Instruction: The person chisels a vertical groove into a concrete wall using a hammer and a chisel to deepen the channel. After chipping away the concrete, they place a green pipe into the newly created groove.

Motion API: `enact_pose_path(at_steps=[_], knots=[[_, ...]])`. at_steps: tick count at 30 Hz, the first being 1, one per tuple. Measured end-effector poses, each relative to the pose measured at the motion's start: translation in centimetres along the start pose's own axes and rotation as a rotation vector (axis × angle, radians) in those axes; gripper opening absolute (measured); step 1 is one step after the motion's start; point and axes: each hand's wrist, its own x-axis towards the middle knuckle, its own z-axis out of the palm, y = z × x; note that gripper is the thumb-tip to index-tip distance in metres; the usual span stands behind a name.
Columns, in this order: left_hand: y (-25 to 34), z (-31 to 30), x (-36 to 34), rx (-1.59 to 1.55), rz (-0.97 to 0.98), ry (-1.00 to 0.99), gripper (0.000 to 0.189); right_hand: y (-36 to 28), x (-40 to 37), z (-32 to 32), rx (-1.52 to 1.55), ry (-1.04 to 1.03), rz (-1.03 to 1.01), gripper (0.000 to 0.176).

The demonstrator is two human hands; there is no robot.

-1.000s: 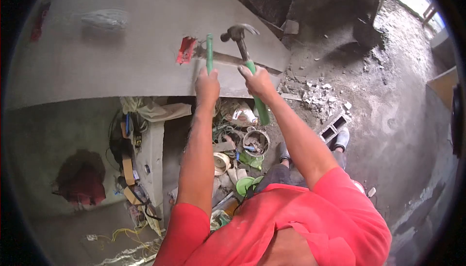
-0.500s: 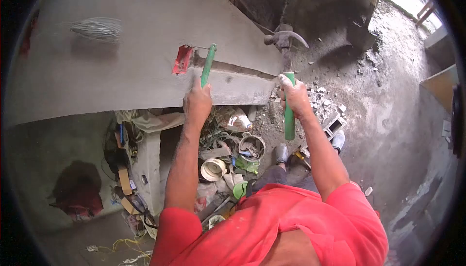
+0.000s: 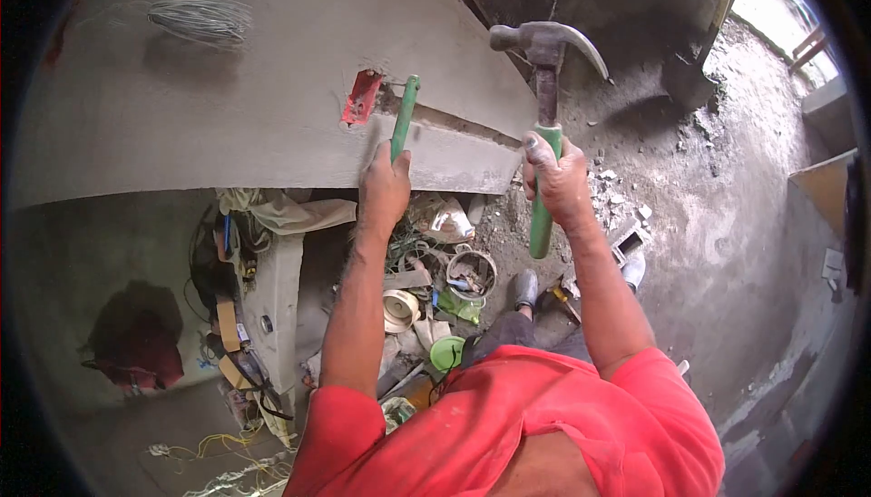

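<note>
My right hand (image 3: 558, 179) is wrapped around the green grip of a claw hammer (image 3: 546, 88), which is raised with its head up and the claw pointing right. My left hand (image 3: 385, 186) is closed on a slim green-handled tool (image 3: 405, 120) held nearly upright. Its top end is beside a red rectangular box (image 3: 363, 96) set into the grey cement surface (image 3: 272, 107). A thin piece shows at the tool's top; its working tip is hard to make out. From the box, a rough groove (image 3: 463, 125) runs right to the surface's edge.
A coil of wire (image 3: 201, 23) is at the upper left. Below the surface are a bucket (image 3: 471, 275), a cream-coloured round container (image 3: 400, 311), a green bowl (image 3: 446, 353) and other clutter. Rubble and a hollow block (image 3: 628, 241) lie near my feet.
The hammer has risen, and its head appears larger and closer to the camera. The green-handled tool stays near the red box. The whole view has shifted slightly.
</note>
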Motion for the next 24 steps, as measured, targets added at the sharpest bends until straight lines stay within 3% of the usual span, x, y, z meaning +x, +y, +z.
enact_pose_path(at_steps=[6, 8, 10, 12, 16, 18, 20, 21, 24], knots=[[0.2, -0.1, -0.5, -0.006, 0.065, 0.031, 0.034, 2.1, 0.1, 2.6, -0.118, 0.068, -0.044, 0.043], [-0.6, 0.0, 0.0, 0.008, 0.087, 0.030, 0.036, 2.3, -0.5, 3.2, -0.071, 0.039, 0.027, 0.042], [-1.2, 0.0, 0.3, 0.020, 0.111, 0.030, 0.038, 3.1, -0.5, 3.6, -0.093, 0.029, -0.052, 0.043], [-1.5, 0.0, 0.7, 0.038, 0.097, 0.028, 0.027, 2.6, -0.9, 3.4, -0.102, 0.035, -0.044, 0.043], [-0.8, -1.0, 0.4, -0.006, 0.073, -0.030, 0.029, 2.1, -1.2, 3.3, -0.083, 0.058, -0.043, 0.042], [-1.1, -0.8, 0.7, -0.016, 0.119, -0.007, 0.029, 3.5, -0.1, 3.7, -0.143, 0.084, -0.099, 0.044], [-1.2, -0.3, 0.8, -0.029, 0.097, 0.022, 0.029, 3.9, 1.3, 4.9, -0.225, -0.006, 0.034, 0.047], [-1.2, 0.1, 0.6, -0.040, 0.077, 0.046, 0.029, 4.6, 2.6, 5.3, -0.421, -0.019, -0.116, 0.049], [-1.0, 1.1, 0.4, -0.173, 0.048, 0.032, 0.031, 8.8, 4.6, 5.0, -0.414, -0.050, -0.065, 0.048]])
